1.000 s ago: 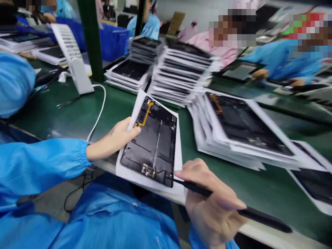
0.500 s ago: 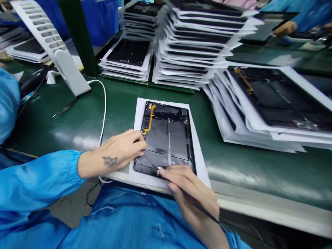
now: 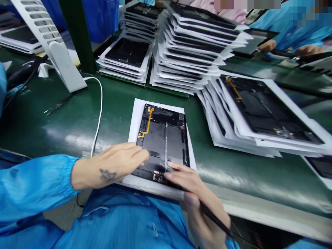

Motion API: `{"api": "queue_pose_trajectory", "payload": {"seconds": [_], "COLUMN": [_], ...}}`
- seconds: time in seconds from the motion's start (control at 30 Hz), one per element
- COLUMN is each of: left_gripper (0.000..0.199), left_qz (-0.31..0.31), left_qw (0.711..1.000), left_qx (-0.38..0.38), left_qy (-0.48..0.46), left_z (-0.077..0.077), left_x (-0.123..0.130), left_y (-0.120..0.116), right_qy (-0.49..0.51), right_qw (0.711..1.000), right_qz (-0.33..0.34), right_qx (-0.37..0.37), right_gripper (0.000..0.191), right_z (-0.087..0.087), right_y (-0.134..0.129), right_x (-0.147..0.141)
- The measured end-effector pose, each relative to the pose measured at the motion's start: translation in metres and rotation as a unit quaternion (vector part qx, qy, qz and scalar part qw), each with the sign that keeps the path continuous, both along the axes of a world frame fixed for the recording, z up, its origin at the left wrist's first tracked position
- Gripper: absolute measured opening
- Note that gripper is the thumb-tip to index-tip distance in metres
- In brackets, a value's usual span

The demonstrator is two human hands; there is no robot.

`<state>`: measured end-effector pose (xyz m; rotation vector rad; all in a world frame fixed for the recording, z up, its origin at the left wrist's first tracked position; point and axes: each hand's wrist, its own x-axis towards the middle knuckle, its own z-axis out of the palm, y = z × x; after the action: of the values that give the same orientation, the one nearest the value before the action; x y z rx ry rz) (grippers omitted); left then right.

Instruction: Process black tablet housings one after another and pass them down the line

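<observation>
An opened tablet housing point(image 3: 155, 138) lies on a white paper sheet point(image 3: 136, 112) at the bench's front edge. An orange flex cable point(image 3: 149, 124) runs down its left side, and a small circuit board point(image 3: 158, 176) shows at its near end. My left hand point(image 3: 124, 159) rests over the near left edge with fingers pinched; what they hold is hidden. Over the near right corner, my right hand point(image 3: 194, 193) is closed round a black pen-shaped tool with a cord, apparently a soldering iron point(image 3: 214, 219). Its tip is hidden by my fingers.
Tall stacks of tablet housings point(image 3: 192, 58) between paper sheets stand at the back. Another stack point(image 3: 269, 110) leans at right. A white slatted stand point(image 3: 62, 65), its white cable point(image 3: 100, 114) and tweezers point(image 3: 57, 105) are at left. Another person's hands point(image 3: 268, 45) work at the far right.
My right hand has shifted slightly away from the small circuit board, which now shows more clearly. The thin wire seen between my hands is no longer distinct. The view has shifted slightly.
</observation>
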<state>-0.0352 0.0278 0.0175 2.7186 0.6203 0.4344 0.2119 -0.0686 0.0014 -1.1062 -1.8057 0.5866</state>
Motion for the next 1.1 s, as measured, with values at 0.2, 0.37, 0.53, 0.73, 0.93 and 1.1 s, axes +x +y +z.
{"api": "queue_pose_trajectory", "payload": {"seconds": [0.2, 0.37, 0.53, 0.73, 0.93, 1.1], "left_gripper": [0.013, 0.01, 0.014, 0.011, 0.006, 0.006], "left_qz": [0.078, 0.118, 0.206, 0.203, 0.194, 0.198], "left_qw": [0.987, 0.969, 0.939, 0.935, 0.941, 0.96], "left_qx": [-0.079, -0.145, -0.179, -0.147, -0.146, -0.1], "left_qy": [-0.118, -0.162, -0.207, -0.253, -0.237, -0.172], "left_z": [0.009, 0.005, -0.005, -0.011, -0.007, -0.002], "left_x": [0.001, 0.003, -0.002, 0.002, 0.006, -0.001], "left_y": [-0.027, -0.038, -0.039, -0.04, -0.04, -0.039], "right_qy": [-0.14, -0.179, -0.107, -0.067, -0.083, -0.121], "right_qw": [0.988, 0.98, 0.993, 0.997, 0.995, 0.987], "right_qz": [0.012, 0.024, 0.04, 0.044, 0.045, 0.023], "right_qx": [0.063, 0.088, 0.035, 0.009, 0.028, 0.104], "right_gripper": [0.037, 0.025, 0.028, 0.025, 0.021, 0.033], "right_z": [-0.004, -0.009, -0.01, -0.013, -0.011, -0.013], "right_y": [0.022, 0.03, 0.031, 0.033, 0.035, 0.031], "right_x": [-0.03, -0.047, -0.045, -0.044, -0.047, -0.043]}}
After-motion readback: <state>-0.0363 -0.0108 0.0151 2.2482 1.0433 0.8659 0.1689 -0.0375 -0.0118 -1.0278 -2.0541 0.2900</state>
